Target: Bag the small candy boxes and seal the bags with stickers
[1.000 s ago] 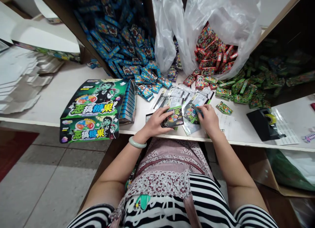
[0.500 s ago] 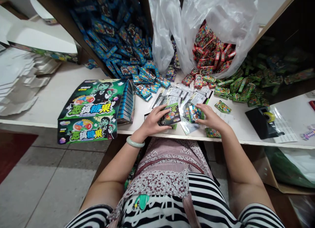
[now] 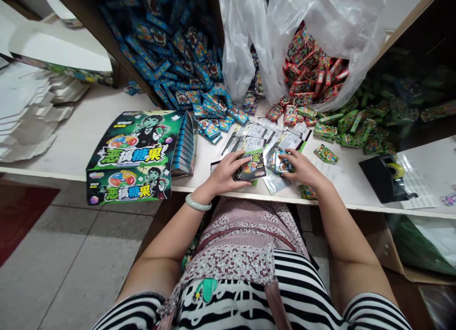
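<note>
Left hand clamped on dark card, right hand on blue box; packets beyond, display carton leftward.

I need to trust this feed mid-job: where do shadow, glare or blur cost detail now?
All in the head view: rear blue boxes and rear green boxes sink into shadow; sheen streaks the plastic bag; left hand and right hand look evenly lit, without obvious motion blur; print on the white labels is unreadable; wide-angle stretch grows towards the edges.
</note>
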A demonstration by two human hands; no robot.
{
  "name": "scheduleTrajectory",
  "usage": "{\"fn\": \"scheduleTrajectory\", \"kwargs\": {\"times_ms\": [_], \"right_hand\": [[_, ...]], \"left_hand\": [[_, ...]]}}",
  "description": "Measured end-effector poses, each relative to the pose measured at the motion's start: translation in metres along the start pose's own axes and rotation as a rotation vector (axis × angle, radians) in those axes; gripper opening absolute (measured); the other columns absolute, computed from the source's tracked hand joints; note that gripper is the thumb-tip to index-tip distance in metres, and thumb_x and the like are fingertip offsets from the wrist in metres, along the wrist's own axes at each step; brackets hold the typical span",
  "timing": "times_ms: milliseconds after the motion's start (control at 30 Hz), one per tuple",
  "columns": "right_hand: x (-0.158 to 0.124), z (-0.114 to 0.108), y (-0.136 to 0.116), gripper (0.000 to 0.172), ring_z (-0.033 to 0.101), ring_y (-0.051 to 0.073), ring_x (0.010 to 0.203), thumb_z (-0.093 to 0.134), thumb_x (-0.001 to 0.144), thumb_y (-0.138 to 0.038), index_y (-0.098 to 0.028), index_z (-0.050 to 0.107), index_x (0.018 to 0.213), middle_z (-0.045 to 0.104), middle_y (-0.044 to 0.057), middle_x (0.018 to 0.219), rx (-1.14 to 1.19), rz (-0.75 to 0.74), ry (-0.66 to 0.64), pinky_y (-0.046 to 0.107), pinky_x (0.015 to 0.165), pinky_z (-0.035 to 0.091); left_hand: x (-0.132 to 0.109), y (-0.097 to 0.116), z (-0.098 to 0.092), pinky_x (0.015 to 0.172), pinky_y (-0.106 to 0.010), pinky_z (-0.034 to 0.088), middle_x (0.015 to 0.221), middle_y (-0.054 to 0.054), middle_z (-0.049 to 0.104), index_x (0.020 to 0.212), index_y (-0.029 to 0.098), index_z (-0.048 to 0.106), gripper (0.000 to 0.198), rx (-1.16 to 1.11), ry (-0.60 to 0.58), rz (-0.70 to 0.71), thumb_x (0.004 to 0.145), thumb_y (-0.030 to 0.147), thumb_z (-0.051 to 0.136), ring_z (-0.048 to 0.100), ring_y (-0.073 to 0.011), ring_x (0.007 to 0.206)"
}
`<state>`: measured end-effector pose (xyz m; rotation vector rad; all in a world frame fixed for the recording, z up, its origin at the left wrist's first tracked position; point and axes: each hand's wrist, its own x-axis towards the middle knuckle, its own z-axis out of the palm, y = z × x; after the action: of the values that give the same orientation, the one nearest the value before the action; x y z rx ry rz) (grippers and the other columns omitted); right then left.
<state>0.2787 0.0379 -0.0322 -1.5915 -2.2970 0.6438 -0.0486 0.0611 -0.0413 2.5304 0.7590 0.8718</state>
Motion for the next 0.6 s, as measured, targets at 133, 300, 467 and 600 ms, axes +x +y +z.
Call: {"fn": "scheduleTrajectory", "kwargs": {"times_ms": [133,300,467,600], "right_hand": [[-0.003,-0.001,-0.005,0.057,0.055,0.033,0.124,0.076,0.074,-0.031,-0.026,0.062,0.128,0.054,0.011,0.129,0.067,-0.01,0.124,0.053,0.111,0.044],[-0.014,-0.019,-0.023,0.056,0.052,0.031,0.128,0.076,0.075,-0.034,-0.027,0.059,0.129,0.052,0.011,0.131,0.209,-0.059,0.25,0.05,0.11,0.046],[-0.023,-0.038,-0.042,0.057,0.046,0.032,0.14,0.073,0.082,-0.035,-0.032,0.057,0.136,0.05,0.009,0.149,0.261,-0.209,0.069,0.054,0.117,0.038],[-0.023,-0.04,-0.047,0.059,0.048,0.032,0.14,0.074,0.083,-0.042,-0.034,0.059,0.139,0.052,0.008,0.15,0.248,-0.258,-0.024,0.055,0.117,0.038]], "left_hand": [[0.0,0.0,0.001,0.11,-0.06,0.046,0.147,-0.019,0.049,0.149,0.026,0.044,0.079,-0.016,-0.006,-0.015,0.081,0.052,0.078,0.05,-0.036,0.137],[0.0,0.0,0.0,0.109,-0.061,0.047,0.147,-0.019,0.049,0.15,0.027,0.042,0.08,0.003,-0.012,-0.001,0.082,0.051,0.077,0.051,-0.0357,0.136],[0.004,0.003,0.001,0.109,-0.061,0.046,0.148,-0.019,0.048,0.15,0.026,0.043,0.08,-0.008,-0.035,0.016,0.082,0.049,0.078,0.05,-0.0361,0.136],[0.004,0.005,0.001,0.111,-0.06,0.045,0.15,-0.018,0.047,0.148,0.026,0.046,0.078,-0.022,-0.079,0.016,0.081,0.046,0.079,0.049,-0.0365,0.137]]}}
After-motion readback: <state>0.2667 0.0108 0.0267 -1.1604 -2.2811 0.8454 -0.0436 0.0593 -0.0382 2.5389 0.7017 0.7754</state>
